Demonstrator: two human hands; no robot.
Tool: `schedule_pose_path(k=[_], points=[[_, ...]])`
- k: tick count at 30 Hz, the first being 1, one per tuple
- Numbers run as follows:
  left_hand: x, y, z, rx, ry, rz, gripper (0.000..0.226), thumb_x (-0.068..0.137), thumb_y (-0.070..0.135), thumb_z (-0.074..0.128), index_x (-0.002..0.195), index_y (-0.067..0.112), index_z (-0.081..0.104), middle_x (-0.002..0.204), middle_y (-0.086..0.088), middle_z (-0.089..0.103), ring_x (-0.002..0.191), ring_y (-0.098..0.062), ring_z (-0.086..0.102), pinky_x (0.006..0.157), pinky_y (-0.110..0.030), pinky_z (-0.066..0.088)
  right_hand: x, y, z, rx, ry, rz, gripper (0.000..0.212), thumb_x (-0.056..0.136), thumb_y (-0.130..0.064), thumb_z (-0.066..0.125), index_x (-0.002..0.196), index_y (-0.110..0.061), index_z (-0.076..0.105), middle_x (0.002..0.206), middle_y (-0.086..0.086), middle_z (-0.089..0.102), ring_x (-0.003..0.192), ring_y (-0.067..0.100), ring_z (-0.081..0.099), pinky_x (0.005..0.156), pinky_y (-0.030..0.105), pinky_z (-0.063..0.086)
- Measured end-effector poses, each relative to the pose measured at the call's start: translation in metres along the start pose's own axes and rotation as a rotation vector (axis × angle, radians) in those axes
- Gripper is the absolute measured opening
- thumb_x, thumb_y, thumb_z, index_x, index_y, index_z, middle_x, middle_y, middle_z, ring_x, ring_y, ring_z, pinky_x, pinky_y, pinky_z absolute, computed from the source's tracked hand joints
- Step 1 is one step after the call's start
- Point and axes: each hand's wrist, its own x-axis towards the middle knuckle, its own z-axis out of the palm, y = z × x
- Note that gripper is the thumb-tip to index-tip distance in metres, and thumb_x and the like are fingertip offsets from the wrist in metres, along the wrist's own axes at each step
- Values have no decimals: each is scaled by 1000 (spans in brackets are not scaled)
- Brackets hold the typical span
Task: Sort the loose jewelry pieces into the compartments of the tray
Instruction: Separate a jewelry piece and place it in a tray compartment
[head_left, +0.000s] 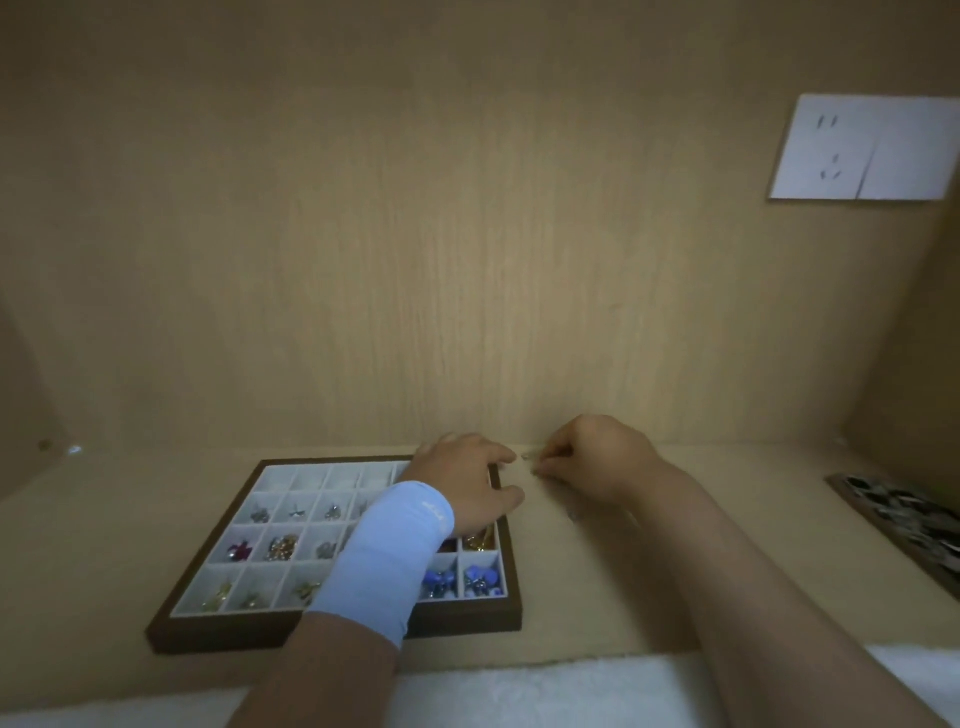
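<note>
A dark wooden tray (208, 626) with white compartments lies on the shelf at lower left. Several compartments hold jewelry: a purple piece (240, 551), gold pieces (281, 548), blue beads (480, 578). The back row looks bare. My left hand (465, 480), a light blue wristband on its wrist, rests over the tray's back right corner, fingers spread toward the right. My right hand (592, 460) sits just right of the tray, fingertips pinched on a tiny pale piece (529, 457). What that piece is cannot be made out.
A wooden back wall rises right behind the hands, with a white wall socket (862, 148) at upper right. A second dark tray of black and white pieces (914, 514) lies at the far right. White fabric (519, 691) runs along the shelf's front edge.
</note>
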Motion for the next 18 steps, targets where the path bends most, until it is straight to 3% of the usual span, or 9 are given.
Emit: schedule_pose_path(k=[3, 8, 11, 14, 16, 18], points=[[1, -2, 0, -25, 26, 4, 51, 86, 54, 55, 134, 38, 52, 139, 9, 52, 129, -18, 43, 108, -39, 37, 0, -5, 3, -68, 13, -25, 18, 88, -43, 69, 97, -31, 78, 99, -10, 73, 92, 13, 65, 75, 25, 46], [0, -7, -5, -125, 109, 9, 38, 90, 43, 58, 128, 36, 58, 132, 11, 57, 125, -13, 46, 107, -38, 39, -1, -8, 2, -48, -3, -6, 13, 87, -37, 71, 96, -31, 78, 103, -9, 74, 100, 14, 66, 86, 29, 53], [0, -5, -6, -141, 149, 22, 32, 91, 37, 59, 123, 35, 62, 125, 13, 61, 118, -10, 50, 103, -34, 43, -1, -8, 3, -35, -7, 2, 10, 87, -39, 68, 87, -31, 75, 96, -10, 71, 96, 14, 65, 80, 27, 50], [0, -3, -6, -249, 172, 27, 29, 90, 33, 64, 118, 36, 65, 113, 19, 63, 105, -1, 55, 89, -18, 42, -2, -10, 2, 16, 24, -15, 18, 89, -40, 65, 74, -30, 66, 81, -13, 64, 86, 14, 64, 73, 27, 46], [-1, -2, -8, -382, 175, 14, 24, 87, 30, 67, 111, 36, 68, 99, 23, 66, 92, 7, 58, 77, -10, 40, -1, -13, -2, 156, 56, -60, 20, 88, -39, 67, 74, -25, 69, 77, -11, 67, 79, 11, 64, 71, 28, 50], [-1, -2, -11, -467, 181, -13, 19, 84, 28, 72, 101, 35, 70, 90, 19, 69, 85, 7, 61, 75, -13, 44, -1, -18, -5, 315, 51, -130, 14, 87, -33, 71, 78, -24, 73, 73, -12, 69, 71, 1, 62, 68, 26, 49]])
